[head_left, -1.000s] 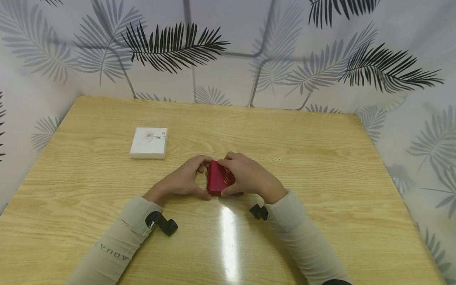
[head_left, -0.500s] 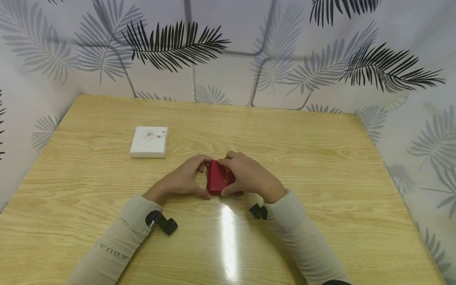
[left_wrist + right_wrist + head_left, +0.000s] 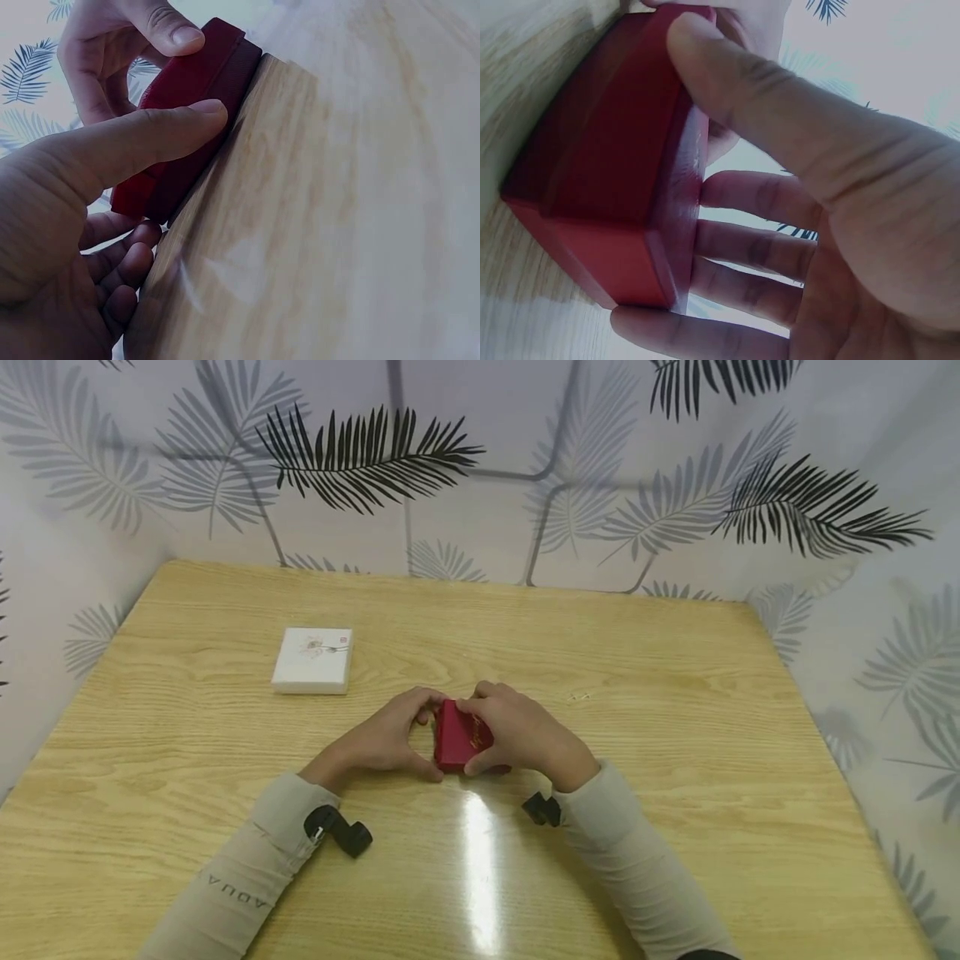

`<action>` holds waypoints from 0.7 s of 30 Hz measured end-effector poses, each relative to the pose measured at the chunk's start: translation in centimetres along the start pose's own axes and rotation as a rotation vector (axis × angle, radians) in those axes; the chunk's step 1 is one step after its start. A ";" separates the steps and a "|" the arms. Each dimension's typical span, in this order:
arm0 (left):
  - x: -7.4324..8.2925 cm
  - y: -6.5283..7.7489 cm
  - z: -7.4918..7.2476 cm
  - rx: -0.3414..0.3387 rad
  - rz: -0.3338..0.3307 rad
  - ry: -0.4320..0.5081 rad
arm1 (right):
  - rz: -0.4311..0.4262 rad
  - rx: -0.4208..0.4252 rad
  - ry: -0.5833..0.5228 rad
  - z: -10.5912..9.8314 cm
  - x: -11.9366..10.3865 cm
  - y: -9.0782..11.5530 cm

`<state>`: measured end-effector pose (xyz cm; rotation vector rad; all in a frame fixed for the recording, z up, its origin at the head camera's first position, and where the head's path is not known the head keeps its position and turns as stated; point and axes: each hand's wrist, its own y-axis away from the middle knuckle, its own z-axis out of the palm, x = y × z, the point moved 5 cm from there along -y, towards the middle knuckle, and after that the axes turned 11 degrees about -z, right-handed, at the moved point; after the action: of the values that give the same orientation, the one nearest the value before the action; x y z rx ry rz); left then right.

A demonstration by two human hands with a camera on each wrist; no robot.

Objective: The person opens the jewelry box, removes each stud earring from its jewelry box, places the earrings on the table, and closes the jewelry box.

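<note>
A small red box with gold lettering on top sits on the wooden table between my two hands. My left hand holds its left end: in the left wrist view the thumb lies along the box's side, and curled fingers meet the far end near the tabletop. From the right, my right hand grips the upper part, covering some of the lettering. The right wrist view has the right thumb on the near face of the box, fingers across at the far side. A seam runs around the box's side.
A flat white box with a printed flower lies farther back on the left of the table. Tiny pale items, too small to identify, lie right of my right hand. Leaf-patterned cloth hangs behind the table.
</note>
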<state>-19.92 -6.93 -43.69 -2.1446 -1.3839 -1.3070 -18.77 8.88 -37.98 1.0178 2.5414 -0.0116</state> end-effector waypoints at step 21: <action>-0.5 -0.5 0.1 0.010 -0.003 0.015 | 0.116 -0.091 0.003 -1.7 0.6 2.1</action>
<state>-20.36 -6.94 -44.29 -2.1226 -1.3861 -1.3114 -18.38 11.06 -36.37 1.1278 2.4573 0.1369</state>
